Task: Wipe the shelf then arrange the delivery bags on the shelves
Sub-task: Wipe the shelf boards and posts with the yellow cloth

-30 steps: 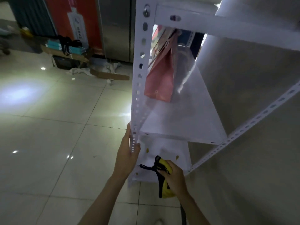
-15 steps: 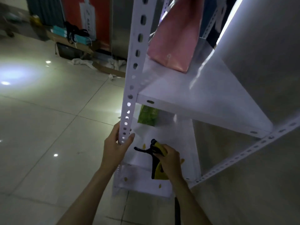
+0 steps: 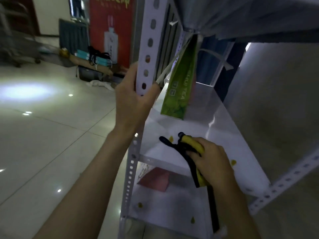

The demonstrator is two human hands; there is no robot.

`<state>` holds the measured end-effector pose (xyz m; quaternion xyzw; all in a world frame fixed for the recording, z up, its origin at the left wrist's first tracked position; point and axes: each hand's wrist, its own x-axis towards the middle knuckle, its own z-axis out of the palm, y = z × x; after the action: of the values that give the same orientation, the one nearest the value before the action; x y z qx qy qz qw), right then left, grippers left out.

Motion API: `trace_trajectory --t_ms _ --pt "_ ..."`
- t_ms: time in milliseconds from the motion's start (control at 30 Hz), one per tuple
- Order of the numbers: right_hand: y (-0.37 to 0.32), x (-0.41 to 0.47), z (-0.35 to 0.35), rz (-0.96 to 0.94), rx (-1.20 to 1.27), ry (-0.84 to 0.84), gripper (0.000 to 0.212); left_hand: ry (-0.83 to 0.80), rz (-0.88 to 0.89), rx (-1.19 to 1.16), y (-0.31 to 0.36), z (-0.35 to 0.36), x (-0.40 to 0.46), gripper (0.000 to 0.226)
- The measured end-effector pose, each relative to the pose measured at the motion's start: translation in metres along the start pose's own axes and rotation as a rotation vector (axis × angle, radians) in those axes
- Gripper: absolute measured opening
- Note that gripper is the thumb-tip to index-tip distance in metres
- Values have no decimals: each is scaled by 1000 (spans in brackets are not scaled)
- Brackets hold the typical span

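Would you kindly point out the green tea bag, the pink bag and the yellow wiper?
green tea bag (image 3: pixel 179 90), head view, printed front face.
pink bag (image 3: pixel 155 180), head view, upper side.
yellow wiper (image 3: pixel 191 143), head view, yellow handle.

Dim indoor scene with a cool cast. A soft-edged bright pool of reflected light and small specular dots lie on the glossy pale tiled floor at left. The white metal shelf board carries a faint sheen streak. Wide-angle distortion bends the white perforated steel upright; background clutter and frame edges appear blurred and smeared.
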<state>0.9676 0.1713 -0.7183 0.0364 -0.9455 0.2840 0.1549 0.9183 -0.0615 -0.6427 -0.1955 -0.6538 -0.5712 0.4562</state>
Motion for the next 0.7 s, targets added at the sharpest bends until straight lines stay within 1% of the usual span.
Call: trace_trajectory --t_ms 33,67,167,267,400,567,633,700 --pt "1 -2 -1 -23 -22 -12 33 -4 -9 -9 0 1 -1 14" --pt "2 -3 0 -44 -40 -25 34 -7 -18 -14 -1 1 0 13" --pt "4 -7 -2 -77 -55 -57 40 -11 -38 13 0 1 -1 18" --pt "-4 -16 0 -89 -74 -11 43 -32 -107 53 3 1 -8 19" --pt "-13 -21 2 -70 -115 28 42 -21 -206 60 1 2 -16 13" --pt "-18 0 7 -33 -112 22 30 -13 -176 82 -3 2 -16 16" --pt "-23 16 9 -15 -111 27 31 -15 -160 85 -5 3 -17 19" --pt "-29 31 16 0 -97 12 34 16 -150 98 -9 6 -19 19"
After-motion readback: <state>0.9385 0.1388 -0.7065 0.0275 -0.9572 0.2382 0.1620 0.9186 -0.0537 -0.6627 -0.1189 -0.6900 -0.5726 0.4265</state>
